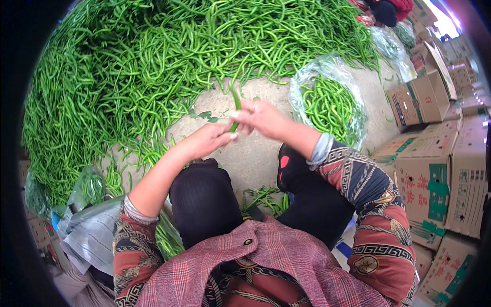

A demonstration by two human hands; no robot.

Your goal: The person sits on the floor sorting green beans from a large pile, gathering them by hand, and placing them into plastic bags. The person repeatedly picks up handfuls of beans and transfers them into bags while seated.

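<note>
A long green chili pepper stands roughly upright between my hands, above the concrete floor. My right hand pinches it around the middle with thumb and fingers. At its lower end are the fingertips of my left hand, closed around it; some blur softens the contact. Just beyond my hands spreads a large heap of green chili peppers. To the right of my right hand, a clear plastic bag stands open, filled with loose green peppers.
Cardboard boxes are stacked at the right, one open box on top. Peppers and leaves lie between my legs. Bagged peppers and a person's sleeve are at the left. Another person is at the upper right.
</note>
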